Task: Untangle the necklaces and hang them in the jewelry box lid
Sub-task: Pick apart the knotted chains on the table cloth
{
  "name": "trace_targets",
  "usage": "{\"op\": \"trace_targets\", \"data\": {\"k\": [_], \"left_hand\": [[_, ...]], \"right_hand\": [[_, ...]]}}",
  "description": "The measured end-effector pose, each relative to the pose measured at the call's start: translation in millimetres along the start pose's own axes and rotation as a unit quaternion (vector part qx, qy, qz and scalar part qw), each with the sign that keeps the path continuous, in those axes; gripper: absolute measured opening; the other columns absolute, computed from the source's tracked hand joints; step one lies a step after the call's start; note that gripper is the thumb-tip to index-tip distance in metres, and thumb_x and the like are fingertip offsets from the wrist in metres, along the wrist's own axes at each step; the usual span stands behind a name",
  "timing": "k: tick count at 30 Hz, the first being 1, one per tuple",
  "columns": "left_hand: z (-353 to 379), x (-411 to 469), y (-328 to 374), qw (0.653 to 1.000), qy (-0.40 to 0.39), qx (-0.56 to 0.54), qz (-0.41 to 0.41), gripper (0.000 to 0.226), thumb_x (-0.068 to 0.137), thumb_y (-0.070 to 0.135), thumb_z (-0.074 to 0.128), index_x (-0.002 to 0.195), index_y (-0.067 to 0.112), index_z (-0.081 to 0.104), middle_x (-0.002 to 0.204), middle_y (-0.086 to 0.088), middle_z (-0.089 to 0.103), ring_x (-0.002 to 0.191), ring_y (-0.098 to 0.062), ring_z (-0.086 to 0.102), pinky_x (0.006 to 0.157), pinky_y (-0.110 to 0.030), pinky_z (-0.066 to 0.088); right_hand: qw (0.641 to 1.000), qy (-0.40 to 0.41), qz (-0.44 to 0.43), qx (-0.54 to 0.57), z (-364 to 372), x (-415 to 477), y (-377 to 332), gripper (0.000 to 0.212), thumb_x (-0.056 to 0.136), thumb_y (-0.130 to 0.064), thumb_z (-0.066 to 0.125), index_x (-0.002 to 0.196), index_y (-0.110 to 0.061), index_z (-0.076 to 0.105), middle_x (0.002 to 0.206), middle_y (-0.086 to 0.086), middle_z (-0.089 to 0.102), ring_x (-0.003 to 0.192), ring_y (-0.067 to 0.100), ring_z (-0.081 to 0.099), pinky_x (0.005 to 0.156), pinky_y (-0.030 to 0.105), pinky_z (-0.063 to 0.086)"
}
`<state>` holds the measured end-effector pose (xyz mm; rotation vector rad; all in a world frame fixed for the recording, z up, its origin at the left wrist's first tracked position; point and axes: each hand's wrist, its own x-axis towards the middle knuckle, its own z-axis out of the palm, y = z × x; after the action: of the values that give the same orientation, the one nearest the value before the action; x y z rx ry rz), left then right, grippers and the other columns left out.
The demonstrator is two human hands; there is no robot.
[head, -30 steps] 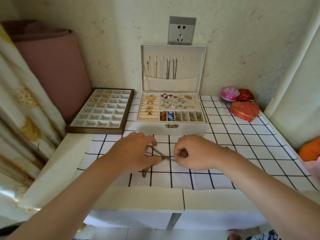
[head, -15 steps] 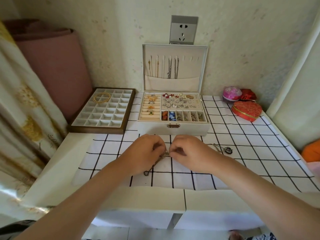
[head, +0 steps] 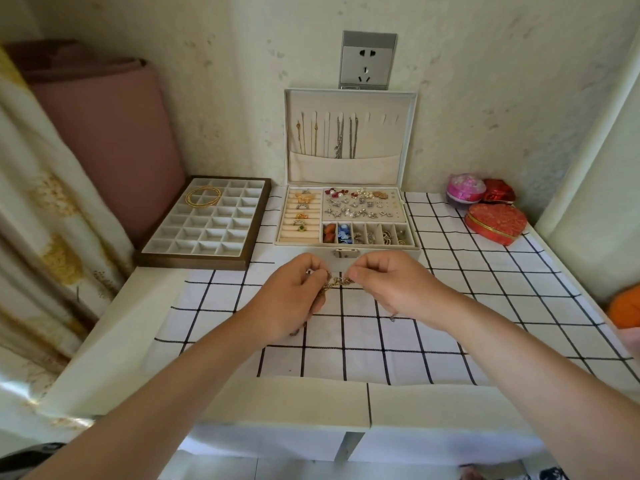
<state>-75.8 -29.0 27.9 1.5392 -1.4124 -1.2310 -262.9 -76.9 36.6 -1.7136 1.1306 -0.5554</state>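
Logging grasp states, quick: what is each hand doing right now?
Left hand: closed, pinching the tangled necklaces.
Right hand: closed, pinching the same tangle from the other side.

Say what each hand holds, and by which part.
Both hold the tangled necklaces. The left hand and the right hand each pinch them at either side of the knotted stretch between them; loose ends hang below the hands.

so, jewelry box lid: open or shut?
Open. The lid stands upright against the wall, chains hang inside it, and the box compartments below are exposed.
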Motion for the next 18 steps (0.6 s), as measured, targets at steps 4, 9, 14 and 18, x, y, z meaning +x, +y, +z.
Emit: {"op": "trace_targets", "data": {"k": [4,9,14,18], "left_hand": [[-1.2,1.4,-1.1,0.996,0.012,0.079,0.041,0.016,0.105,0.022,0.041,0.095,0.024,0.053,0.049,0.007,0.054,0.041,-0.005,0.038,0.041,-0.017,0.034],[-4.0,2.3,0.6,0.993,0.01,0.105,0.05,0.017,0.105,0.024,0.042,0.093,0.028,0.053,0.054,0.005,0.06,0.045,-0.007,0.04,0.045,-0.02,0.037],[-3.8,-0.5,2.6,0.991,-0.023,0.118,0.053,0.009,0.104,0.03,0.044,0.098,0.033,0.05,0.072,0.005,0.072,0.046,-0.008,0.04,0.049,-0.023,0.038],[0.9,-1.2,-4.7,0.979,-0.016,0.167,0.118,0.021,0.088,0.042,0.07,0.101,0.045,0.054,0.085,0.016,0.067,0.08,0.0,0.062,0.072,-0.024,0.047]], "right_hand": [[0.997,-0.017,0.003,-0.078,-5.5,-2.3,-0.8,0.028,0.099,-0.03,0.059,0.073,-0.021,0.067,0.051,-0.011,0.05,0.048,0.011,0.038,0.051,0.027,0.034],[0.998,-0.009,-0.011,-0.056,-7.8,-4.2,-3.5,0.015,0.096,-0.024,0.065,0.084,-0.025,0.075,0.061,-0.011,0.064,0.055,0.008,0.049,0.058,0.025,0.041],[0.997,0.021,-0.008,0.067,-7.2,-6.1,-6.6,0.016,0.098,-0.014,0.061,0.093,-0.009,0.075,0.071,0.003,0.065,0.035,0.002,0.042,0.036,0.013,0.028],[0.994,0.003,0.017,0.111,-4.9,-5.0,-3.5,0.019,0.1,-0.02,0.058,0.086,-0.016,0.07,0.056,0.001,0.058,0.041,0.011,0.027,0.04,0.023,0.019]]}}
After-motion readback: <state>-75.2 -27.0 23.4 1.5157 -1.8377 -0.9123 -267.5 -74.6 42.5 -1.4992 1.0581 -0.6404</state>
